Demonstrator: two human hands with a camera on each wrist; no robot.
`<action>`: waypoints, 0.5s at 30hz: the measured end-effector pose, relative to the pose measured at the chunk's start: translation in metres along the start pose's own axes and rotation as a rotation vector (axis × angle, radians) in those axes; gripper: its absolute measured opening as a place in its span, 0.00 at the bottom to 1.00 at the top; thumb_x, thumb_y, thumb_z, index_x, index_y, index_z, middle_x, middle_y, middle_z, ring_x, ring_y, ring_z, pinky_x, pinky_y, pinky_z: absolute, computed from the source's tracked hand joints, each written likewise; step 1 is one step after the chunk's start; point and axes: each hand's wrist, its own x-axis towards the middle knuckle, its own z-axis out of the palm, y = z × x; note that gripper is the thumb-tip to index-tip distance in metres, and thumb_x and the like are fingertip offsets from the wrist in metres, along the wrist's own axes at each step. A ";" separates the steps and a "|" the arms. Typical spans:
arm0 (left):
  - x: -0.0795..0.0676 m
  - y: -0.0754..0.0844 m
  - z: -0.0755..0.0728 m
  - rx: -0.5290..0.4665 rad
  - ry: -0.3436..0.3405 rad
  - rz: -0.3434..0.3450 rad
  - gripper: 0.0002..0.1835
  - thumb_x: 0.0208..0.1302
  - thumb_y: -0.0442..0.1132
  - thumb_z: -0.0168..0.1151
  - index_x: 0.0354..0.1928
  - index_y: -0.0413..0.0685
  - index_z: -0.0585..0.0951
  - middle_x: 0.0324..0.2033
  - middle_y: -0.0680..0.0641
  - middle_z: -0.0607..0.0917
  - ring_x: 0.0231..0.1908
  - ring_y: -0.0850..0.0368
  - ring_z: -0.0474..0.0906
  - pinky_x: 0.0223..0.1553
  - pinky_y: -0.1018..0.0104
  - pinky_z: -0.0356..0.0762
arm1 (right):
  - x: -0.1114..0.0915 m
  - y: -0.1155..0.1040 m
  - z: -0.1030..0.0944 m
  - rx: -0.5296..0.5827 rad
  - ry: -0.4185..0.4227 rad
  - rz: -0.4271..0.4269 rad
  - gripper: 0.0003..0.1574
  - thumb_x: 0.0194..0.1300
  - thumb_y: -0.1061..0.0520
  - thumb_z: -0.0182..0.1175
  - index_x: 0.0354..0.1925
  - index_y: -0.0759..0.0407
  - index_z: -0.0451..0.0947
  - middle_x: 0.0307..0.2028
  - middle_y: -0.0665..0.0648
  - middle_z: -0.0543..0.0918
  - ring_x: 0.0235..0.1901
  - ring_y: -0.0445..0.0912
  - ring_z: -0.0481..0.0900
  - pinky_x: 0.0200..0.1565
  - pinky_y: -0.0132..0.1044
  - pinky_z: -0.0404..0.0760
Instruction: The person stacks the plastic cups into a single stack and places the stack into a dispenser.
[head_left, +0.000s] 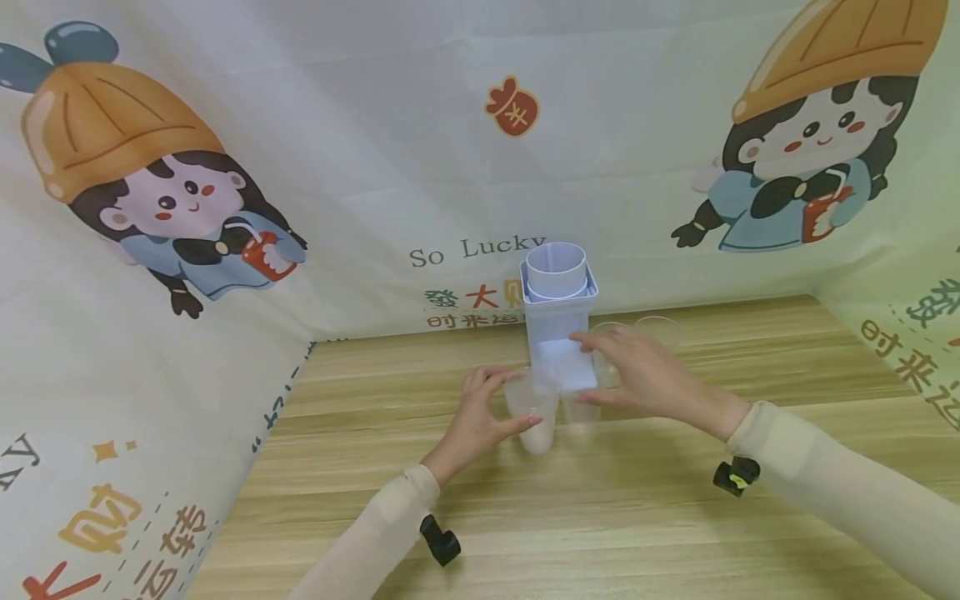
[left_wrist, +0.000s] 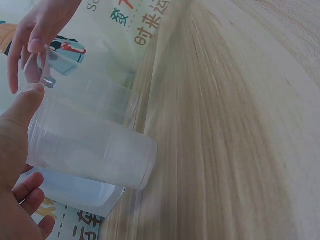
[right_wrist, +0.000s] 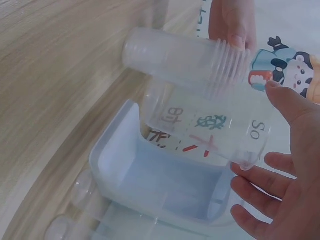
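Observation:
My left hand [head_left: 480, 421] grips a stack of translucent plastic cups [left_wrist: 92, 142] near its rims, thumb on one side and fingers on the other. Several nested rims show in the right wrist view. Close beside the stack, a single clear plastic cup [right_wrist: 210, 120] lies between the thumb and fingers of my right hand [head_left: 637, 371], which holds it by the rim. Behind both stands a pale white-blue plastic dispenser [head_left: 555, 321] with a round tube at its top and an open front bay. Its lower part is partly hidden by the hands and cups.
Two more clear cups [right_wrist: 85, 190] stand to the right of the dispenser, partly behind my right hand in the head view. The wooden tabletop [head_left: 600, 517] meets a printed cloth backdrop [head_left: 375, 167] at the back and sides.

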 end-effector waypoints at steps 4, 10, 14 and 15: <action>0.000 0.000 0.000 -0.005 0.001 -0.002 0.36 0.51 0.51 0.77 0.62 0.49 0.77 0.62 0.44 0.72 0.66 0.46 0.61 0.67 0.43 0.65 | 0.003 -0.001 -0.005 0.030 0.032 0.003 0.50 0.51 0.39 0.74 0.66 0.59 0.71 0.49 0.58 0.86 0.50 0.56 0.81 0.51 0.53 0.80; 0.000 -0.001 0.000 -0.009 -0.002 -0.003 0.37 0.51 0.50 0.78 0.63 0.47 0.77 0.62 0.44 0.72 0.66 0.45 0.61 0.68 0.42 0.64 | 0.008 -0.004 -0.015 0.074 0.089 0.008 0.48 0.52 0.40 0.74 0.65 0.59 0.71 0.49 0.58 0.86 0.52 0.56 0.80 0.54 0.54 0.79; 0.000 -0.001 0.000 -0.010 -0.004 -0.002 0.37 0.50 0.50 0.78 0.63 0.47 0.77 0.62 0.44 0.72 0.66 0.45 0.61 0.68 0.42 0.64 | 0.012 -0.005 -0.023 0.096 0.123 0.012 0.48 0.52 0.41 0.75 0.65 0.60 0.71 0.49 0.60 0.86 0.51 0.56 0.80 0.54 0.54 0.79; 0.000 -0.001 0.000 -0.011 -0.004 -0.002 0.37 0.50 0.50 0.78 0.63 0.47 0.77 0.62 0.44 0.72 0.66 0.45 0.61 0.68 0.43 0.64 | 0.013 -0.006 -0.026 0.099 0.126 0.013 0.48 0.52 0.42 0.75 0.65 0.60 0.71 0.49 0.59 0.85 0.51 0.56 0.80 0.54 0.53 0.79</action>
